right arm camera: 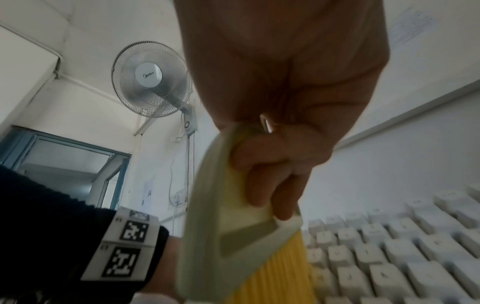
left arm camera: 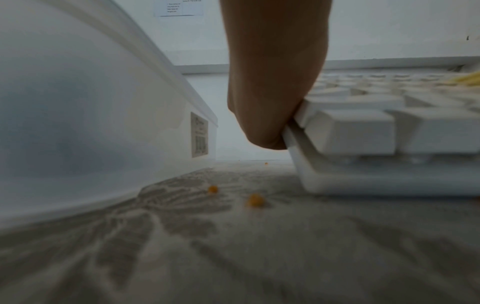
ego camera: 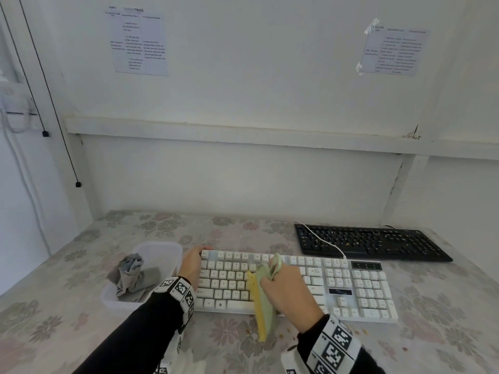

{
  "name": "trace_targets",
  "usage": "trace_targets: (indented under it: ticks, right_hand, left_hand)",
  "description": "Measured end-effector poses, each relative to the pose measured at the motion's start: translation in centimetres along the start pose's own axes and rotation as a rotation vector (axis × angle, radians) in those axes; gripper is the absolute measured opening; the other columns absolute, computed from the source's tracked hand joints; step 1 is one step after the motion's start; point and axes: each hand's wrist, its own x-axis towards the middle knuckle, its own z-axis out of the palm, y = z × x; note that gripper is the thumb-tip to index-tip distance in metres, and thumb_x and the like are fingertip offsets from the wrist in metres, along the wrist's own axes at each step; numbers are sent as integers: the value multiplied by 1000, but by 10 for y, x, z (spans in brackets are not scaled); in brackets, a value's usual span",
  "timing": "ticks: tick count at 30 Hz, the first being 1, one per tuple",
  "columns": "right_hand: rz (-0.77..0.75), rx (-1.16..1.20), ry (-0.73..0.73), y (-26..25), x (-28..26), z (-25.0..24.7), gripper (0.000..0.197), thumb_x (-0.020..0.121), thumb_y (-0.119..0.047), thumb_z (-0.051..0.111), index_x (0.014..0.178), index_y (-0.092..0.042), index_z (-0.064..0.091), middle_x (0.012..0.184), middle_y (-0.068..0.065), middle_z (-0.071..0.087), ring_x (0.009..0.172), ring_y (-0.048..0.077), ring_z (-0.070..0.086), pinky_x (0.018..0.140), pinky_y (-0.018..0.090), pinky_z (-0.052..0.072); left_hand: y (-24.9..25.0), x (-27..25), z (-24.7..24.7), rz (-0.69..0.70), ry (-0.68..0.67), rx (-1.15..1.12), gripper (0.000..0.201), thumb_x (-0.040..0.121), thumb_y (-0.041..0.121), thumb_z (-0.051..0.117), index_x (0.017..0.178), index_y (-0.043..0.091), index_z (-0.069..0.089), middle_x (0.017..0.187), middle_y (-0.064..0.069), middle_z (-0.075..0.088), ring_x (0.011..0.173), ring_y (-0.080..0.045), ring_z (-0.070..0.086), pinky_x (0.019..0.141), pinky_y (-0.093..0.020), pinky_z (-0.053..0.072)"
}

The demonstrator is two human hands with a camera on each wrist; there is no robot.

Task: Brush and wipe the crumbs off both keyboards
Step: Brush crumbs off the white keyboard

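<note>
both forearms reach forward in black sleeves, each wrist wrapped in a white band printed with black square markers. the left hand (ego camera: 192, 261) lies further left, its fingers running forward along the left end of the white keyboard (ego camera: 337, 287); from the left wrist view the edge of the hand (left arm camera: 270, 107) presses against the keyboard's (left arm camera: 389, 144) side. whether its fingertips curl over the far corner cannot be told. the right hand (ego camera: 290, 288) is held over the middle of the keys, back of the hand up, fingers (right arm camera: 270, 185) curled round the pale green handle of a brush (right arm camera: 233, 246) with yellow bristles.
</note>
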Motion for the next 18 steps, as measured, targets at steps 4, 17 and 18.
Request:
trace_targets:
  ticks: [4,17,18]
  right_hand:
    - [-122,110,156,-14,14,3,10,93,-14,46,85,-16,42,58,-2,47,43,8,39,36,15,31]
    - [-32,58,-85,-11,6,28,22,92,-13,42,71,-19,41,56,-4,41,42,5,34,37,11,26]
    - [-27,50,-100,-13,4,26,24,91,-12,42,68,-18,39,55,-5,40,41,4,33,36,11,25]
  left_hand:
    - [1,0,-1,-2,-31,1,31,91,23,45,67,17,61,47,-3,56,51,-22,53,56,-28,45]
    - [-6,13,-2,20,-52,-4,29,93,21,43,72,15,62,47,-1,57,54,-22,54,56,-27,45]
    - [-6,14,-2,19,-52,-6,29,93,21,43,72,16,62,50,-2,58,55,-22,54,57,-28,45]
